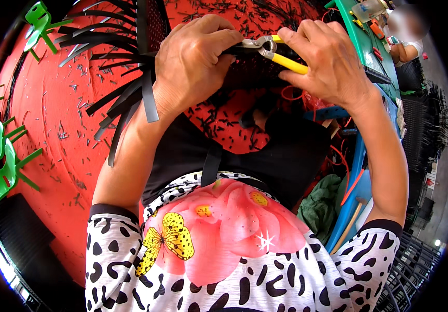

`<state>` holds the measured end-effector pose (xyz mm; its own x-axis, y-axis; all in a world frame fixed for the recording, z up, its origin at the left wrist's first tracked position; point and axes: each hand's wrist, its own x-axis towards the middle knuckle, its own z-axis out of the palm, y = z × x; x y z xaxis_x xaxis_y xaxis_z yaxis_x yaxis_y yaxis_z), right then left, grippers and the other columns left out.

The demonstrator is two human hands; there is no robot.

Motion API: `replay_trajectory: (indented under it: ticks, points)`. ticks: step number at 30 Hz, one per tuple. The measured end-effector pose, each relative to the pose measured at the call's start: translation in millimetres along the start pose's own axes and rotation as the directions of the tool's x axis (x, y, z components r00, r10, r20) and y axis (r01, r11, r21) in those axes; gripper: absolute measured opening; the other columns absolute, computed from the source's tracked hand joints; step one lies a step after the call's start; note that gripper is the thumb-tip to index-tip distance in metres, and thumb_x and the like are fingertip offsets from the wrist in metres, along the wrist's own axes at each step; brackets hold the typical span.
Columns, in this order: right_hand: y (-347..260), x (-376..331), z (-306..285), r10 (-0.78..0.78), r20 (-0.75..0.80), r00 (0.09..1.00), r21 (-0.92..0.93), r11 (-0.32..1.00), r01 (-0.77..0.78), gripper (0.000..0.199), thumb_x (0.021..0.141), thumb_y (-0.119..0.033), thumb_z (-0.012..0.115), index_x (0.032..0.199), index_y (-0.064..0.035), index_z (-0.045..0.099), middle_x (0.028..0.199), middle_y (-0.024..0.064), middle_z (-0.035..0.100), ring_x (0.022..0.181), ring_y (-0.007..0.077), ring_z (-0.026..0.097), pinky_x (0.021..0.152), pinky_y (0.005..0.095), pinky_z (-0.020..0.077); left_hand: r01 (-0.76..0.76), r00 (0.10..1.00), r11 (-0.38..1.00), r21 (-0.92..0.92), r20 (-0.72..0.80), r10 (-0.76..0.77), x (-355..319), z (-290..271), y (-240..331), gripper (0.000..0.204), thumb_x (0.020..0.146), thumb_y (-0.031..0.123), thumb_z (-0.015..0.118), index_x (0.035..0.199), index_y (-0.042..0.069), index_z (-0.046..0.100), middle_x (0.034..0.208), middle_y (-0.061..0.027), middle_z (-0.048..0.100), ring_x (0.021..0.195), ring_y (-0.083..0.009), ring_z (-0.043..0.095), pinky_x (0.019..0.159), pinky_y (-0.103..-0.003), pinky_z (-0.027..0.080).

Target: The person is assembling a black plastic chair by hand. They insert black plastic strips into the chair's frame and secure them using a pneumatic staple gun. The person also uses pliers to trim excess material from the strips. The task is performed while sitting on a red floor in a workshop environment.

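My right hand [333,62] holds small shears [289,63] with yellow handles, which are spread apart, their metal jaws pointing left. Close to the jaws, the fingers of my left hand [193,60] are pinched at the edge of a dark woven piece [154,23]. Long flat black strips [114,41] fan out from this piece on the left, some hanging past my left wrist. Exactly what my left fingertips grip is partly hidden behind them. The shear tips meet the left fingertips, and whether they are on a strip is hard to see.
Black scraps lie over the red floor [68,156]. Small green plastic chairs [37,26] stand at the left. At right are a green table edge [353,31], a blue tray [350,192], a green cloth [320,205] and black racks [416,270]. A person [408,49] is at upper right.
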<state>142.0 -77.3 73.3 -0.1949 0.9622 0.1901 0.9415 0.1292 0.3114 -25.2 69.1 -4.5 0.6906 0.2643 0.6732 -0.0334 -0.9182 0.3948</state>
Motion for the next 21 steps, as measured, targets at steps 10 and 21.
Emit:
replay_trajectory:
  ticks: [10,21]
  points:
    - [33,-103,10,0.640,-0.068,0.765,0.244,0.754,-0.610,0.047,0.076,-0.032,0.074,0.111,-0.0048,0.059,0.104,0.0135,0.064,0.093,0.0276,0.064,0.081,0.0352,0.0489,0.157,0.987,0.977,-0.147,0.043,-0.152,2,-2,3,0.039,0.074,-0.001,0.068,0.112,0.002,0.062,0.101,-0.0089,0.066,0.094,-0.0185,0.064,0.083,-0.028,0.050]
    - [41,-416,23,0.975,0.048,-0.215,-0.604,-0.144,-0.784,0.079,0.075,-0.058,0.065,0.124,0.0034,0.055,0.125,0.0257,0.055,0.118,0.0374,0.051,0.100,0.0427,0.0382,0.182,0.971,0.728,-0.661,0.006,-0.238,-2,0,-14,0.033,0.092,0.010,0.058,0.121,-0.006,0.052,0.105,-0.0081,0.063,0.097,-0.0127,0.057,0.086,-0.026,0.046]
